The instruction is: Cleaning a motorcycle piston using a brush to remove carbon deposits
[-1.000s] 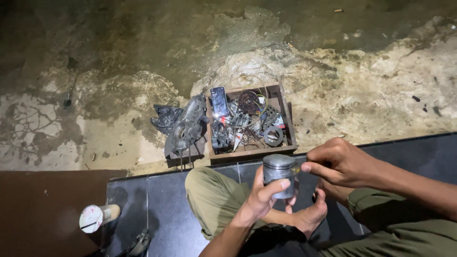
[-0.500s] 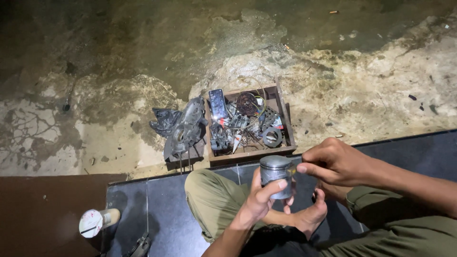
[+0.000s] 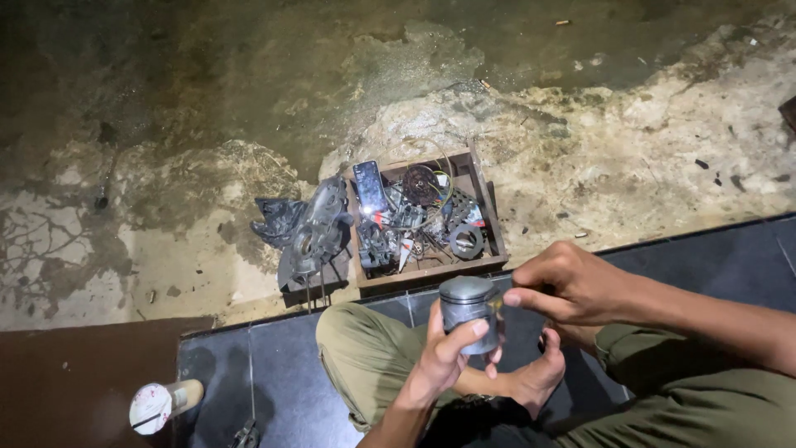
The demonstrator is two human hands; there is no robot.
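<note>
A grey metal piston (image 3: 468, 309) with a domed top sits upright in my left hand (image 3: 441, 355), whose fingers wrap its lower skirt. My right hand (image 3: 565, 284) comes in from the right, with thumb and fingertips pinched against the piston's right side near its upper edge. Whether something small is between those fingertips is too small to tell. Both hands hover above my crossed legs and bare foot (image 3: 531, 382).
A wooden tray (image 3: 489, 237) full of several metal parts, wires and a dark phone-like slab lies just ahead on the stained concrete. A grey engine casing (image 3: 313, 236) leans beside it on the left. A small capped can (image 3: 160, 404) stands on the dark tiled step at lower left.
The view has drifted slightly; the piston stays in my left hand and my right hand keeps working at its right side with only small finger shifts.
</note>
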